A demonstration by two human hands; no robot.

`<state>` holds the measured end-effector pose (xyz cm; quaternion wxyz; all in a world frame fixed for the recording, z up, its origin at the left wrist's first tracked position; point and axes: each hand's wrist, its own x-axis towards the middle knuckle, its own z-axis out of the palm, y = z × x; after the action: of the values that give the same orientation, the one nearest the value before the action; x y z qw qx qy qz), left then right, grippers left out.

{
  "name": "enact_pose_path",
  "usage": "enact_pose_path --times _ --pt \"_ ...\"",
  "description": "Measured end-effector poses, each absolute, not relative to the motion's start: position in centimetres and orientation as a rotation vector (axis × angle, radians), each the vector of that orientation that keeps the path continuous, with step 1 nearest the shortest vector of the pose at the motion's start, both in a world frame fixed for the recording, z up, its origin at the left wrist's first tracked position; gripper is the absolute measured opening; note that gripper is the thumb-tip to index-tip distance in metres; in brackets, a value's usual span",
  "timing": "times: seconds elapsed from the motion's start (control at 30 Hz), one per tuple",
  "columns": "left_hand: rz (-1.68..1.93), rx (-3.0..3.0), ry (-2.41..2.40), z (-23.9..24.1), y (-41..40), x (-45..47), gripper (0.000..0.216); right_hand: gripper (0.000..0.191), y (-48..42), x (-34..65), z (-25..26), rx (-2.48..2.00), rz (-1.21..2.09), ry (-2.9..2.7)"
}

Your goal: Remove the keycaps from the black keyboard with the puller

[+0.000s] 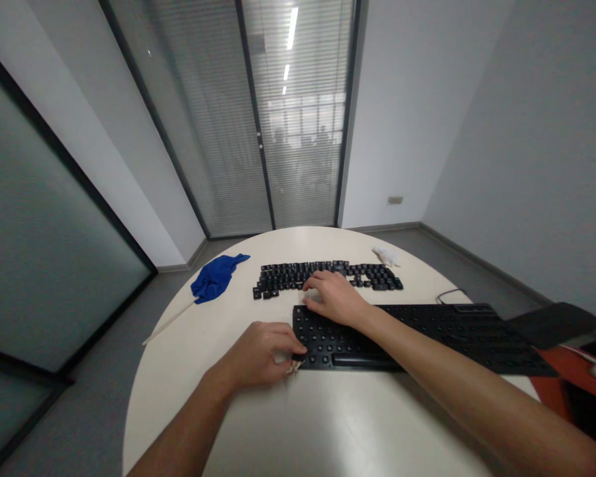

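A black keyboard base (427, 334) with its keycaps removed lies on the round white table (298, 424). Beyond it, the loose black keycaps (288, 277) are laid out in rows. My left hand (261, 354) rests at the base's near left corner, fingers curled and pinching a small keycap against that edge. My right hand (334, 297) reaches across the base's top left, palm down, its fingertips touching the laid-out keycaps; I cannot see whether they hold one.
A blue cloth (216, 277) lies at the table's left, with a thin wooden stick (169, 322) beside it. A white crumpled tissue (386, 256) sits far right of the keycaps. A dark pad (551, 323) and a cable (449, 294) lie at the right.
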<state>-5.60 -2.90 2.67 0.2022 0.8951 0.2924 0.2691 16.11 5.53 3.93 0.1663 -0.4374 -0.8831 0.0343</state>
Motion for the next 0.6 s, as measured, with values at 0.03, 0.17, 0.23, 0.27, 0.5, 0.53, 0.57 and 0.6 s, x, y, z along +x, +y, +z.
enact_pose_path --times 0.03,0.17,0.23,0.27,0.5,0.53,0.57,0.6 --pt "0.768 2.495 0.817 2.6 -2.9 -5.5 0.023 0.023 5.2 17.8 4.3 -1.258 0.149 -2.503" --pt "0.81 2.49 0.818 2.4 -2.9 -5.2 0.02 0.036 3.4 24.9 5.0 -1.256 0.657 -2.566" --pt "0.829 2.49 0.817 2.3 -2.8 -5.1 0.018 0.053 2.5 27.8 4.6 -1.281 0.765 -2.539" --pt "0.843 2.491 0.817 2.2 -2.8 -5.1 0.017 0.061 2.1 28.8 4.3 -1.283 0.794 -2.536" --pt "1.02 2.473 0.929 1.6 -2.7 -4.5 0.012 0.075 1.1 28.7 2.7 -1.219 0.859 -2.543" --pt "1.048 2.455 0.933 1.6 -2.8 -4.2 0.011 0.074 1.1 28.3 2.6 -1.199 0.873 -2.541" --pt "1.071 2.434 0.938 1.6 -2.9 -4.0 0.011 0.075 1.1 28.0 2.6 -1.177 0.883 -2.545" --pt "1.085 2.412 0.945 1.6 -3.1 -3.7 0.01 0.076 1.0 27.7 2.5 -1.157 0.884 -2.554"
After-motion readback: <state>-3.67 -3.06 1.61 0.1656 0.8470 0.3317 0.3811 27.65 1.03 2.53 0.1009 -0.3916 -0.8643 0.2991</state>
